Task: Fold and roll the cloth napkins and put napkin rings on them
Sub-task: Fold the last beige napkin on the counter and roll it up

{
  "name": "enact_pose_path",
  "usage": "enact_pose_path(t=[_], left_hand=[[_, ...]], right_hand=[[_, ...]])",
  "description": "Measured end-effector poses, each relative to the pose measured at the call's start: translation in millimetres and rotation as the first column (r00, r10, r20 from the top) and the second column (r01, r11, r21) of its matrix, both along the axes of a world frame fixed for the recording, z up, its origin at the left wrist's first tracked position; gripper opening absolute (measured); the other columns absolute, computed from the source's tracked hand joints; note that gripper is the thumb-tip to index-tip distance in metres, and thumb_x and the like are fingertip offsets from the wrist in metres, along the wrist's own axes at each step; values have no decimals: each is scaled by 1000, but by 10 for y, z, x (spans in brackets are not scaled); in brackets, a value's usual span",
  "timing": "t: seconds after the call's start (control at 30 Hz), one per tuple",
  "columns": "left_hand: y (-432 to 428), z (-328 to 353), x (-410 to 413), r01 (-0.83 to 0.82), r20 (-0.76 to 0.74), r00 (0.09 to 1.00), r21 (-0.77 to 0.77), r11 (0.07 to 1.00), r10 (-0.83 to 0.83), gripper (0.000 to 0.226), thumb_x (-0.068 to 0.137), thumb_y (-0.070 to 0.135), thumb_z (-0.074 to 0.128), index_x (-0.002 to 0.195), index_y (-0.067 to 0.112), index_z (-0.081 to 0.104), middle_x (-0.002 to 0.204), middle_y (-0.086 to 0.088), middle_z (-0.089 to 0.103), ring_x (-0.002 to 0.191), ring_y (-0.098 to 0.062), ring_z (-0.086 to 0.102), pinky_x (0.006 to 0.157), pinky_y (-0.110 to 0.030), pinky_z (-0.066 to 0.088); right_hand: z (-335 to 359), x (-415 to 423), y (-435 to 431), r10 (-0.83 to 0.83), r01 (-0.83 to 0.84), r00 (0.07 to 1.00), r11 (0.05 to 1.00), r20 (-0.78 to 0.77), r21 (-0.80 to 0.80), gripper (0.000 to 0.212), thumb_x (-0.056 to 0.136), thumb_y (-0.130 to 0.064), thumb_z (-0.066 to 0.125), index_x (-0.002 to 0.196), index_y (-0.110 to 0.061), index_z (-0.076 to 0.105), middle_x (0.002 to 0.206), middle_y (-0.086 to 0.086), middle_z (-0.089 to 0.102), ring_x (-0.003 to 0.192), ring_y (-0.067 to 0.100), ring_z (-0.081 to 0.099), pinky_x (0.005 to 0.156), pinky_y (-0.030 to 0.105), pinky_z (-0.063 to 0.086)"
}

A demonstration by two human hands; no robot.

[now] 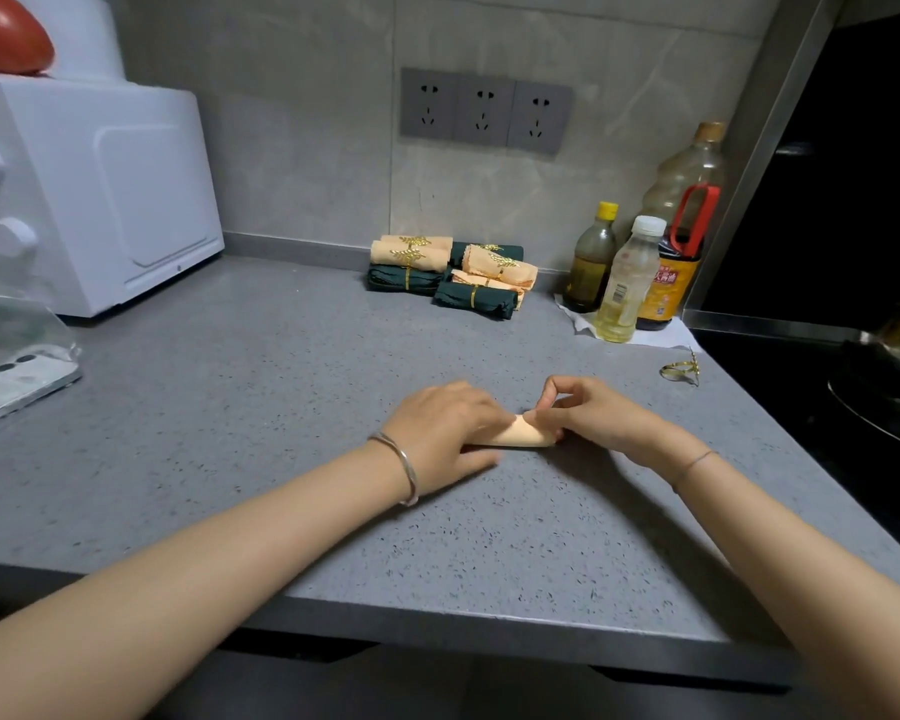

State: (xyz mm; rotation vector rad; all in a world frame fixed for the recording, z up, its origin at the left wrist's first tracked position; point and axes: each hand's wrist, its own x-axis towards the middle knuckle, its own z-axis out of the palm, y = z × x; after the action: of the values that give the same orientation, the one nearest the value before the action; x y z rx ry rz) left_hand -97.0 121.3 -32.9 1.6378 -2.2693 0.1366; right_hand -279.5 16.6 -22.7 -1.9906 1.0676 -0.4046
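The peach napkin [528, 434] lies as a near-complete roll on the grey counter [230, 407], mid-front. The right hand [593, 415] pinches its right end, forefinger raised and bent. The left hand [437, 428] covers the left portion; whether its fingers curl round the roll or merely press cannot be determined. Recommended: even pressure from both hands, ends level, loose edge tucked beneath. One gold napkin ring [680, 370] lies near, to the right; the finished rolls [448, 272] are stacked at the wall.

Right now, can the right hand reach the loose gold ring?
Probably yes: only bare grey counter lies between the right hand and the gold metal napkin ring, though it is busy pinching the rolled peach cloth napkin.
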Motion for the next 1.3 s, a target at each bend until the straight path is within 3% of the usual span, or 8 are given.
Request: enact_pose_path(t=[0.13, 0.27, 0.4, 0.53, 0.8, 0.97, 1.2, 1.3], left_hand=[[-106, -26, -77, -100, 24, 995, -58, 993, 102, 35, 89, 48, 54, 121, 33, 59, 115, 13, 61, 107, -8, 49, 70, -19, 29], [-178, -66, -35, -132, -126, 984, -15, 991, 129, 31, 85, 47, 62, 113, 35, 66, 109, 12, 66, 104, -9, 54, 69, -20, 31], [-262, -10, 48, -130, -252, 956, 94, 987, 150, 28, 80, 45, 68, 106, 35, 70, 102, 11, 70, 90, -9, 59, 72, -22, 42], [-382, 78, 123, -33, -374, 920, 228, 973, 119, 26, 78, 35, 73, 103, 26, 73, 97, 8, 72, 82, -3, 61, 65, -9, 40], [-630, 117, 76, -97, -170, 977, 202, 975, 132, 32, 80, 51, 66, 104, 31, 70, 95, 9, 70, 83, -11, 59, 66, -26, 46], [-771, 48, 6, -114, -203, 967, 190, 975, 152, 33, 78, 51, 68, 105, 32, 68, 91, 10, 67, 79, -9, 56, 63, -23, 41], [-1032, 57, -245, -118, -114, 984, 157, 981, 137, 37, 80, 51, 66, 111, 31, 66, 100, 6, 69, 86, -13, 58, 68, -26, 43], [-1136, 65, -352, -119, -117, 984, 135, 984, 135, 36, 81, 50, 65, 111, 30, 66, 102, 5, 69, 87, -13, 58, 65, -24, 39]], right_hand=[[-9, 4, 7, -15, 16, 1000, 1000, 20, -13, 18, 87, -17, 66, 73, -14, 55, 81, 10, 66, 70, 15, 51, 66, 21, 40], [-82, -5, 45, -26, 31, 999, 990, 39, -140, 13, 87, -25, 66, 78, -16, 61, 80, 8, 68, 68, 14, 54, 68, 28, 43], [-134, -125, 101, 28, -60, 998, 810, -64, -583, 20, 84, -37, 66, 100, -26, 71, 100, -13, 62, 83, 4, 54, 74, 21, 46], [-202, -201, 83, 60, -212, 972, 633, -226, -745, 36, 81, -39, 69, 115, -26, 67, 106, -9, 68, 93, 8, 59, 78, 27, 50], [-226, -57, -178, 91, -154, 986, 818, -140, -554, 25, 91, -27, 60, 113, -17, 65, 103, -3, 65, 85, 7, 52, 70, 19, 39], [-239, -105, -297, 134, -129, 991, 903, -17, -409, 15, 93, -26, 57, 105, -20, 64, 91, -4, 65, 71, -1, 52, 63, 13, 39], [-296, -300, -429, 39, 3, 993, 931, 107, -365, 21, 92, -23, 60, 112, -18, 66, 81, -14, 62, 62, -5, 48, 60, 8, 37], [-234, -472, -607, -170, 278, 949, 850, 266, -448, 23, 88, -22, 64, 111, -19, 65, 101, -6, 64, 70, 0, 46, 64, 9, 37]])
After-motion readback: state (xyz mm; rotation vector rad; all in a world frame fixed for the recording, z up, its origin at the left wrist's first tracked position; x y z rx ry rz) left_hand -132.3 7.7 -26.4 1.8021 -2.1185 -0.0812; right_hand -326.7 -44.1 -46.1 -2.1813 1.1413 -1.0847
